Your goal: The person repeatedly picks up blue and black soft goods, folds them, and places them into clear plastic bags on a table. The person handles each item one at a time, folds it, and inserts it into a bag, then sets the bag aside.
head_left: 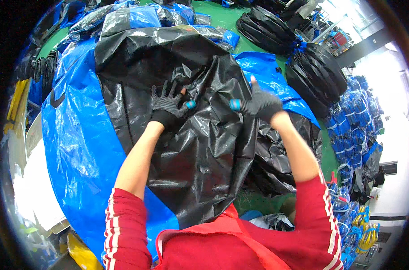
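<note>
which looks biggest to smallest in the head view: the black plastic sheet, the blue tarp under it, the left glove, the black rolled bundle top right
1. black plastic sheet
2. blue tarp, partly covered, so its rank against the sheet is unsure
3. black rolled bundle, farther off
4. left glove

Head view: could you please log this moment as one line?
left hand: flat on black sheet | right hand: at sheet's right edge | blue tarp underneath

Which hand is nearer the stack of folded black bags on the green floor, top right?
Right. The right hand sits at the black sheet's right edge, the side facing the stack of folded black bags. The left hand lies flat mid-sheet, farther away.
</note>
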Demonstrator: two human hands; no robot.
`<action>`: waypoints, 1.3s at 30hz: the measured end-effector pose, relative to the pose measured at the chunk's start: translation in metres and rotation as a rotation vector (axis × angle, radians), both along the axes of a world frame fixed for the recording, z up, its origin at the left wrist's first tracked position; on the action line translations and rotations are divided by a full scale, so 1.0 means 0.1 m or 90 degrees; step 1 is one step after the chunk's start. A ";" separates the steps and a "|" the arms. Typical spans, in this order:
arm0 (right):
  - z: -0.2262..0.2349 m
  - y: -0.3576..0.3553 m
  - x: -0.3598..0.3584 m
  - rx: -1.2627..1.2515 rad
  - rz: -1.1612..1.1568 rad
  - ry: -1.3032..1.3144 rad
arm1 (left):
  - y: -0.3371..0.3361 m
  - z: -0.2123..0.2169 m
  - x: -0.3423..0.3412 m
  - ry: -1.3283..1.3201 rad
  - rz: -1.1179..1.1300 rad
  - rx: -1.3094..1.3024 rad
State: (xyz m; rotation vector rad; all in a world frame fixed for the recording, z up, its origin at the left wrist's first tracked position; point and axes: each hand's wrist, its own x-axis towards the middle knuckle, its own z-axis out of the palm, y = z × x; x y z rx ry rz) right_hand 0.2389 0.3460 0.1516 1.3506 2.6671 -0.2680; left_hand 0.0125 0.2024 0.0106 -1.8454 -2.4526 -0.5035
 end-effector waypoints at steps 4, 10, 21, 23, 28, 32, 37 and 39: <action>-0.22 -0.33 0.57 -0.028 0.043 0.059 | -0.06 0.20 0.62 -0.167 -0.140 0.002; 0.57 -0.53 0.51 -0.041 0.116 0.172 | 0.00 -0.25 0.94 -0.030 -0.180 0.136; -0.53 -0.17 -0.45 0.052 0.459 -0.232 | -0.93 0.57 0.35 0.052 -0.100 -0.010; -0.29 -0.17 -0.86 -0.042 0.414 -0.317 | -1.49 0.66 -0.04 0.033 -0.018 0.079; 0.12 0.12 -2.77 0.508 0.512 0.442 | -2.23 0.14 -0.29 0.060 0.084 -0.066; 0.19 0.33 -3.83 0.209 0.329 0.159 | -2.24 -0.19 -0.24 0.011 0.081 -0.060; 0.69 -0.83 -2.74 0.505 0.596 0.605 | -1.75 -0.08 -0.80 -0.002 0.091 -0.132; 0.72 -1.31 -1.68 0.294 0.782 0.556 | -1.63 -0.02 -0.97 0.003 0.062 -0.025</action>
